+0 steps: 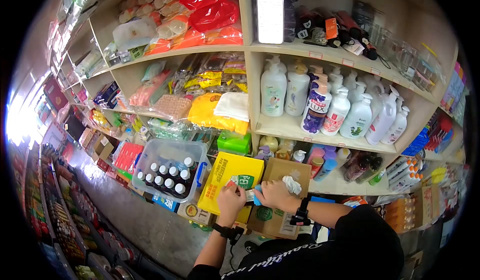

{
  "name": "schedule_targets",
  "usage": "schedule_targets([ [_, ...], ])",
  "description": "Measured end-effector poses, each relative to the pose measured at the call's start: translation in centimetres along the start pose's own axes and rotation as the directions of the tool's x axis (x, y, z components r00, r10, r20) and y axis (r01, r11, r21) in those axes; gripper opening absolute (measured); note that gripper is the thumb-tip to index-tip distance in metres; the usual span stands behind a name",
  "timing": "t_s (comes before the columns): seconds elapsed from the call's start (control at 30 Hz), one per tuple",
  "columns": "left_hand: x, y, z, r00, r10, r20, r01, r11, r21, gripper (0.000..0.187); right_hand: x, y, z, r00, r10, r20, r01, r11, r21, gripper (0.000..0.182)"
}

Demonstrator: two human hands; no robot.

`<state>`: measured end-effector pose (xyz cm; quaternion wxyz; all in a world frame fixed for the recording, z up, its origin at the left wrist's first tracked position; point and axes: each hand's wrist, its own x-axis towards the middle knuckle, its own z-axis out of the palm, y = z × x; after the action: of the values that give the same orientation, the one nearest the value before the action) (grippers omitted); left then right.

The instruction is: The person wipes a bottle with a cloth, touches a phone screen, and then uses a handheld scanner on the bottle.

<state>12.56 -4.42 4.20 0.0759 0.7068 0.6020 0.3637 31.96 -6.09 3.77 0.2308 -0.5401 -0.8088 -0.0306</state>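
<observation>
Yellow cardboard lies under the curled fingertips (231, 184) of the left hand (230, 198), which press on the yellow box (231, 177). Beside it, the right hand (274, 194) closes around a small blue item (257, 195), too hidden to name, atop a brown carton (282, 172) holding a white crumpled wad (292, 184). Both boxes sit before the lower shelf (330, 186); a clear bin of bottles (170, 170) stands left, pump bottles (320, 107) above.

White pump bottles (320, 105) on shelf, clear bin (150, 155) of small bottles.
</observation>
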Motion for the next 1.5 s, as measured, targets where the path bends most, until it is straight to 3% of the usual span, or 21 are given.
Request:
schedule_targets([
  [0.13,-0.1,-0.2,0.0,0.991,0.116,-0.068,-0.118,0.993,-0.022,0.025,-0.1,-0.6,0.1,0.995,0.03,-0.094,-0.029,0.999,0.016,0.055],
  [0.33,-0.1,-0.5,0.4,0.984,0.165,-0.063,-0.167,0.986,-0.027,0.024,1.2,-1.0,-1.5,0.955,0.193,0.226,-0.218,0.971,0.093,0.058],
  [0.43,0.0,-0.6,0.5,0.98,0.187,-0.069,-0.189,0.982,-0.023,0.025,1.9,-0.5,-1.1,0.926,0.228,0.302,-0.269,0.958,0.102,0.066],
  [0.53,0.2,-0.5,0.4,0.981,0.186,-0.053,-0.186,0.983,0.014,0.025,3.1,0.3,-1.7,0.837,0.219,0.501,-0.318,0.941,0.119,0.064],
  [0.63,0.2,-0.5,0.4,0.988,0.148,-0.036,-0.147,0.989,0.018,0.026,3.9,1.0,-1.0,0.78,0.217,0.587,-0.358,0.924,0.133,0.065],
  [0.7,0.1,-0.4,0.3,0.987,0.155,-0.04,-0.154,0.988,0.016,0.026,3.7,2.3,0.2,0.806,0.084,0.586,-0.264,0.937,0.229,0.065],
  [0.77,0.1,-0.5,0.3,0.985,0.166,-0.047,-0.166,0.986,0.011,0.026,3.9,1.9,-0.4,0.801,0.086,0.593,-0.276,0.931,0.238,0.066],
  [0.83,0.1,-0.6,0.4,0.982,0.179,-0.06,-0.179,0.984,-0.002,0.025,3.7,1.0,-1.7,0.76,0.221,0.611,-0.39,0.907,0.157,0.066],
  [1.13,0.8,-0.6,0.1,0.987,0.152,0.055,-0.148,0.987,-0.063,0.02,0.6,-1.3,-1.6,0.911,0.285,0.298,-0.324,0.942,0.092,0.065],
  [1.23,1.0,-1.1,0.3,0.987,0.144,0.074,-0.136,0.985,-0.104,0.021,-0.7,-1.6,-0.6,0.981,0.192,0.003,-0.192,0.979,0.073,0.062],
  [1.33,1.1,-1.0,0.3,0.984,0.168,0.059,-0.162,0.982,-0.097,0.022,-1.0,-1.3,-0.3,0.987,0.158,-0.014,-0.157,0.985,0.074,0.06],
  [1.5,0.7,-0.6,0.1,0.982,0.189,0.016,-0.188,0.979,-0.082,0.02,0.3,-0.4,-1.3,0.941,0.188,0.28,-0.223,0.97,0.1,0.054],
])
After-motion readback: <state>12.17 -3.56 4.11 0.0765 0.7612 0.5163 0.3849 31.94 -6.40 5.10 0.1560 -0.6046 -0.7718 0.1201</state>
